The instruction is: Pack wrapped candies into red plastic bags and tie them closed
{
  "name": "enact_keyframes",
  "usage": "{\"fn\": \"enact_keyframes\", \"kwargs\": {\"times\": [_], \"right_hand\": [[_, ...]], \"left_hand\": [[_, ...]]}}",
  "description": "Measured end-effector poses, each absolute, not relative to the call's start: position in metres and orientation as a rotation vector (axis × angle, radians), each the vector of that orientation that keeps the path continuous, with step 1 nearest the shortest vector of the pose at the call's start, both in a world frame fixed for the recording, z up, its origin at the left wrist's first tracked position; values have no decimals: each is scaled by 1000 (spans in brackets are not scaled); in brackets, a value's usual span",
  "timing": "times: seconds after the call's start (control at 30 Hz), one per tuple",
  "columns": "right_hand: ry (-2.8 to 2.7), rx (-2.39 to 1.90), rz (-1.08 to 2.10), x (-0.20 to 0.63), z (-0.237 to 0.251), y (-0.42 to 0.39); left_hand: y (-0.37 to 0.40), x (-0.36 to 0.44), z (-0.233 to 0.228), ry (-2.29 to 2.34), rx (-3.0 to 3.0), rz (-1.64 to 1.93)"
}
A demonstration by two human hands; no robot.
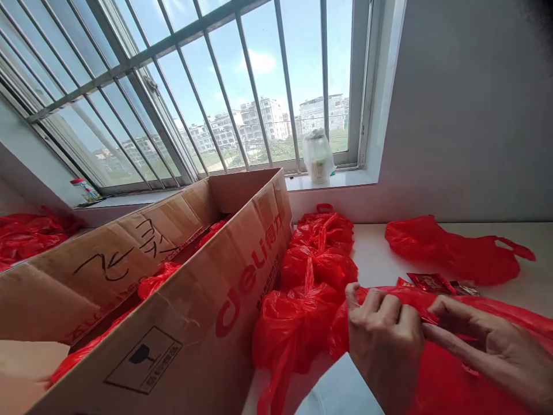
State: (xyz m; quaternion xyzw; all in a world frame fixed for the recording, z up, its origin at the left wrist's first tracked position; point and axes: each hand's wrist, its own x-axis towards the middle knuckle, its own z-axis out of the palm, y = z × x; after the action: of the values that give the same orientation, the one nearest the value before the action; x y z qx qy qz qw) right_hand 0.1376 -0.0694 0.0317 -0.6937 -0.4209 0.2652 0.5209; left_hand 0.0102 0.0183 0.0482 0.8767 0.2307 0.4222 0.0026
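Note:
My left hand [384, 340] is closed, its curled fingers gripping the edge of a red plastic bag [449, 380] in front of me. Close by on the right, my right hand [488, 351] pinches at the same bag, thumb and forefinger meeting near the left knuckles. Just behind the hands lie small dark red packets [432, 282]. Another red plastic bag [449, 248] lies loose and flattened on the white tabletop [367, 242] farther back. Left of my left hand stand several filled, knotted red bags [298, 323] in a row.
A big open cardboard box [190, 334] with red bags inside takes up the left side. More red bags [34, 230] lie beyond it. A wrapped jar [318, 155] stands on the sill of the barred window. A pale sheet-like thing [341, 392] pokes up at the bottom.

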Motion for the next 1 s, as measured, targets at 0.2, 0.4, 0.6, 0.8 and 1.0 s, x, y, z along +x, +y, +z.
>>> {"fn": "enact_keyframes", "kwargs": {"times": [0.2, 0.4, 0.6, 0.8, 1.0], "right_hand": [[-995, -1591, 702, 135, 65, -66], [-1086, -1598, 539, 131, 78, -66], [-1196, -1653, 433, 125, 86, -73], [-1064, -1559, 625, 129, 83, -70], [-1009, -1479, 711, 132, 78, -68]], "left_hand": [[27, 7, 69, 532, 2580, 1115], [37, 9, 80, 390, 2568, 1166], [32, 7, 83, 376, 2644, 1248], [29, 9, 80, 343, 2711, 1353], [28, 12, 78, 453, 2666, 1308]]}}
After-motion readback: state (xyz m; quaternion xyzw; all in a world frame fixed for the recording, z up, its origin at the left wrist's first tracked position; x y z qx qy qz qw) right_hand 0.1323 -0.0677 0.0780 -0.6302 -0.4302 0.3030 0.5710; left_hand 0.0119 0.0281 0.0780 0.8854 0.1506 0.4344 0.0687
